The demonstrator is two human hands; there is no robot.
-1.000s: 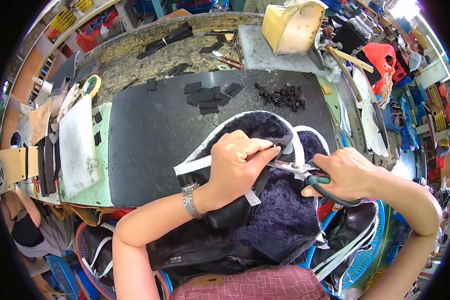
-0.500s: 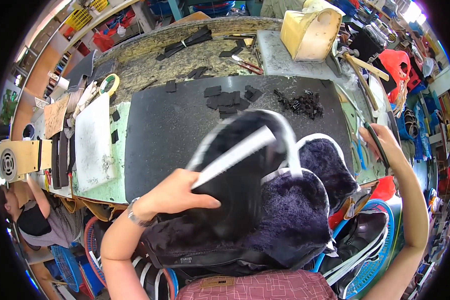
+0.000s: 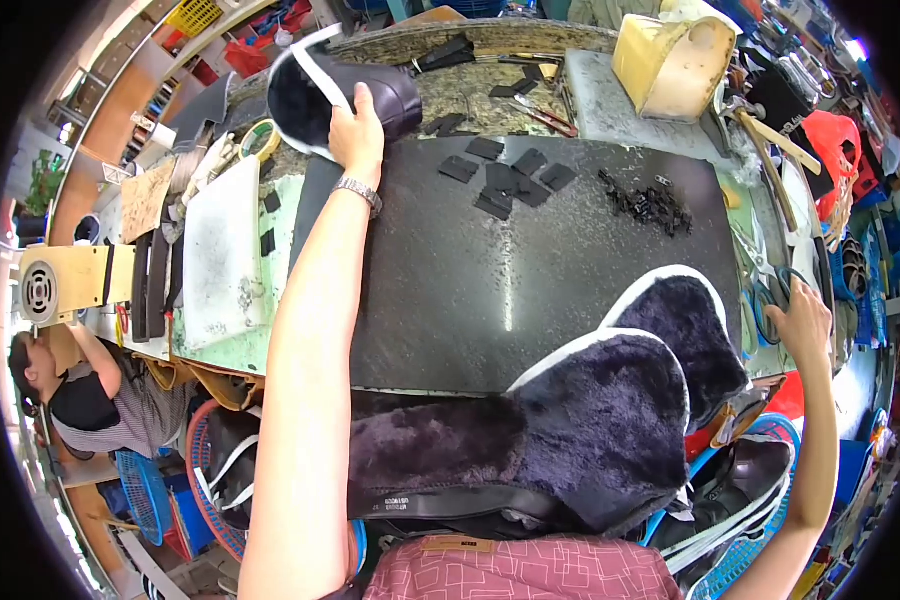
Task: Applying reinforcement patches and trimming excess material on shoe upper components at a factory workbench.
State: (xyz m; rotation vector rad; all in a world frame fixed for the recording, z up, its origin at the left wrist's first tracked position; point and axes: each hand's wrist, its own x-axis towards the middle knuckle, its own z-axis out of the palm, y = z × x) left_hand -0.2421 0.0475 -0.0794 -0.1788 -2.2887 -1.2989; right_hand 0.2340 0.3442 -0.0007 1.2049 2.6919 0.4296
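Note:
At the far left of the bench, my left hand (image 3: 358, 135) grips a dark leather boot upper (image 3: 385, 95) with a black fuzzy inside. A white strip (image 3: 320, 75) runs along its rim and hangs partly loose, close to my fingers. At the bench's right side my right hand (image 3: 802, 322) is closed at the dark blue handles of a pair of scissors (image 3: 762, 262), whose blades point away from me. Two dark purple fur-lined uppers (image 3: 605, 410) with white edging lie overlapped at the near edge and across my lap.
A black mat (image 3: 440, 290) covers the bench middle, bearing black square patches (image 3: 515, 185) and a pile of small black clips (image 3: 645, 205). Red-handled pliers (image 3: 545, 115), a yellowish block (image 3: 670, 65) and a hammer (image 3: 770, 135) lie beyond. Baskets (image 3: 215, 480) flank my lap. Another person (image 3: 100, 400) works at left.
My left hand has carried the boot upper from above my lap to the far left of the bench. My right hand has shifted slightly right and nearer, and the scissors' handles now show spread.

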